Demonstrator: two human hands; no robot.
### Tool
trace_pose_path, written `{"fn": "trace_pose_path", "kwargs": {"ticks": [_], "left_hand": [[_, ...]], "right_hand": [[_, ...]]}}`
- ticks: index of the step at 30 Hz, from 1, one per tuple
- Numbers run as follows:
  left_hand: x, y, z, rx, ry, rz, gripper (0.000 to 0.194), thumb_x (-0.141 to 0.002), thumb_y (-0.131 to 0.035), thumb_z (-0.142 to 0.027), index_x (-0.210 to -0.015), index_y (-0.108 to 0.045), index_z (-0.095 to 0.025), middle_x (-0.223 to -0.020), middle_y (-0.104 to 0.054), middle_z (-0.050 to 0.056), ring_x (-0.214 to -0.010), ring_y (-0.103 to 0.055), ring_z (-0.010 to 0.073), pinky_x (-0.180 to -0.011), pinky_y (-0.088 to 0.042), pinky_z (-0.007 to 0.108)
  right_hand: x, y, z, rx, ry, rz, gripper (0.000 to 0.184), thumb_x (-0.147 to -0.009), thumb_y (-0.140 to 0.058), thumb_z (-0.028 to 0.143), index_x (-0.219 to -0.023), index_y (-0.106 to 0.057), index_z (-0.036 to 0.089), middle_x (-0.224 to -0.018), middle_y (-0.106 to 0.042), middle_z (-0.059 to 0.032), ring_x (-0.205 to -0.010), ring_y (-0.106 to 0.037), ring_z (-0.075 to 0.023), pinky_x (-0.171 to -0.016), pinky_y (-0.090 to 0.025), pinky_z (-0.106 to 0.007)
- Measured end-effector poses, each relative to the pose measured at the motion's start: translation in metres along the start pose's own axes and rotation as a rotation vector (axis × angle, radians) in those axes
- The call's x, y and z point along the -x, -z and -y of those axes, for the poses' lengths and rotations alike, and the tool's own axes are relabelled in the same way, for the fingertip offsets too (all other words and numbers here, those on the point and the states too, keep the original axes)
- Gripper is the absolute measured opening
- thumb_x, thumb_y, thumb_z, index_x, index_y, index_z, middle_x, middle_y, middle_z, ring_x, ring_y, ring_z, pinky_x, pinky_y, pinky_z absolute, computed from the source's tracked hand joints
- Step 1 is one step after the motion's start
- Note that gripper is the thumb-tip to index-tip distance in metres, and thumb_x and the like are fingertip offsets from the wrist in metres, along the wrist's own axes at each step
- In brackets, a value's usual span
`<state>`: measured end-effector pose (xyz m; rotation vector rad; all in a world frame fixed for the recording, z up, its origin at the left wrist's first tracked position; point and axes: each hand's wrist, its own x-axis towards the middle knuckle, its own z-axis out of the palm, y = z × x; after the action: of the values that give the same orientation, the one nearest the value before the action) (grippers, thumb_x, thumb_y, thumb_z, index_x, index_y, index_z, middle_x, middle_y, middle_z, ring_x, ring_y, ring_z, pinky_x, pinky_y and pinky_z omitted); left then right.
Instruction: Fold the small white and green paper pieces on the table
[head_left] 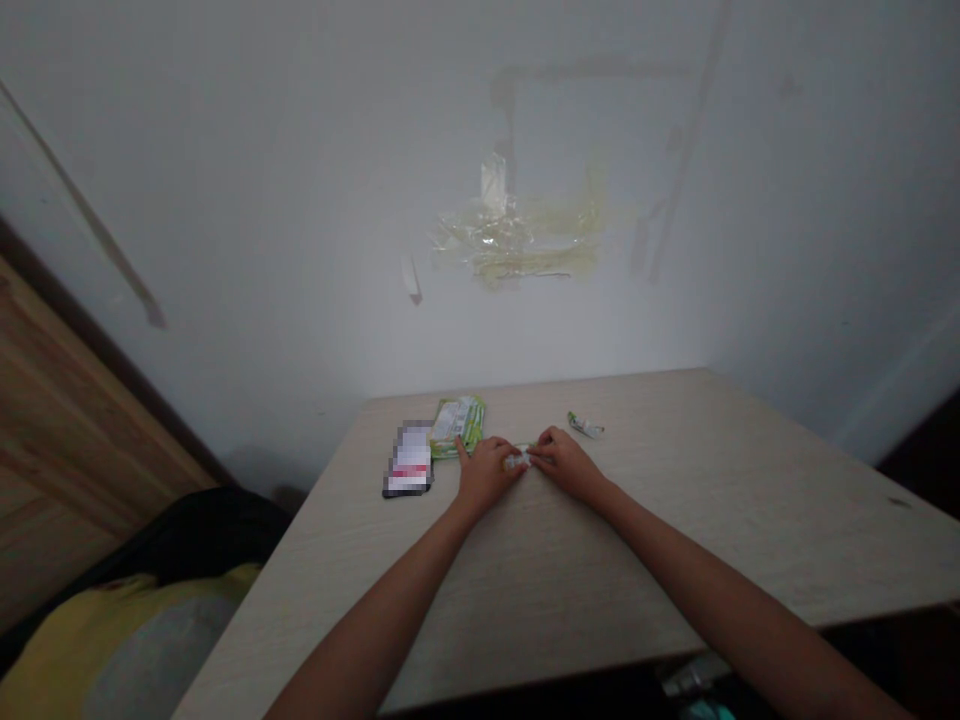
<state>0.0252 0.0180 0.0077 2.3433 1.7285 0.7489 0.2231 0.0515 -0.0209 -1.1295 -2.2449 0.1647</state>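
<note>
While 2 hands, left and right, pinch a small white item, green pack near left, phone beside pack.

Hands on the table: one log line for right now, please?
left hand: holding small whitish item | right hand: holding same item | green packet: beside phone | small wrapper: beyond right hand

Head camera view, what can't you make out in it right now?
All in the head view:
- small whitish item: mostly covered by the fingers of the left hand and right hand; too small to identify
- black-edged phone: screen text, pixelated
- flat green-and-white packet: print too small
- small green-and-white wrapper: lettering too small
- pale and teal things below the table edge: in shadow, cut off by the bottom edge
</note>
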Motion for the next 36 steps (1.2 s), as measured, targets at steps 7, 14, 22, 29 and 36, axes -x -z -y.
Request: {"fn": "trace_pose_path", "kwargs": {"ticks": [7,14,22,29,36], "left_hand": [[0.0002,0.0009,-0.0008,-0.027,0.004,0.018,0.026,-0.083,-0.064,-0.047,-0.105,-0.07,-0.033,-0.118,-0.067,0.002,-0.117,-0.055,0.0267,-0.111,0.007,0.071],[-0.0006,-0.0013,0.0011,-0.033,0.009,0.012,0.028,-0.083,-0.063,-0.048,-0.105,-0.07,-0.033,-0.119,-0.067,0.002,-0.117,-0.056,0.0271,-0.113,0.003,0.069],[-0.0012,-0.0008,0.0002,-0.036,0.012,0.016,0.026,-0.082,-0.064,-0.048,-0.103,-0.072,-0.034,-0.12,-0.067,0.001,-0.117,-0.056,0.027,-0.113,0.002,0.069],[-0.0012,-0.0022,-0.0004,-0.03,0.02,0.001,0.026,-0.082,-0.064,-0.046,-0.103,-0.072,-0.033,-0.118,-0.068,0.002,-0.116,-0.056,0.0279,-0.113,0.003,0.07],[-0.0016,-0.003,0.0027,0.018,0.005,-0.001,0.024,-0.083,-0.063,-0.046,-0.101,-0.072,-0.032,-0.115,-0.069,0.002,-0.116,-0.056,0.0277,-0.112,0.006,0.07]], "right_hand": [[0.0003,0.0028,0.0039,-0.013,-0.028,0.002,0.023,-0.088,-0.065,0.028,-0.108,-0.074,0.02,-0.098,-0.062,-0.0087,-0.096,-0.056,-0.0209,-0.09,-0.046,-0.035],[-0.0002,-0.0004,0.0,-0.015,-0.03,-0.001,0.021,-0.087,-0.066,0.028,-0.106,-0.075,0.023,-0.098,-0.061,-0.0083,-0.096,-0.056,-0.0209,-0.089,-0.047,-0.035],[-0.0011,0.0001,0.0001,-0.001,-0.036,0.012,0.022,-0.089,-0.064,0.031,-0.106,-0.075,0.023,-0.097,-0.061,-0.0089,-0.094,-0.056,-0.0208,-0.088,-0.047,-0.035],[-0.0013,0.0006,0.0015,0.02,-0.05,0.013,0.023,-0.088,-0.065,0.031,-0.107,-0.075,0.023,-0.097,-0.06,-0.0081,-0.093,-0.056,-0.0203,-0.087,-0.047,-0.034],[-0.0013,0.0032,0.0048,0.017,-0.052,0.014,0.023,-0.088,-0.066,0.029,-0.106,-0.075,0.021,-0.097,-0.061,-0.0089,-0.094,-0.057,-0.0208,-0.087,-0.047,-0.034]]}}
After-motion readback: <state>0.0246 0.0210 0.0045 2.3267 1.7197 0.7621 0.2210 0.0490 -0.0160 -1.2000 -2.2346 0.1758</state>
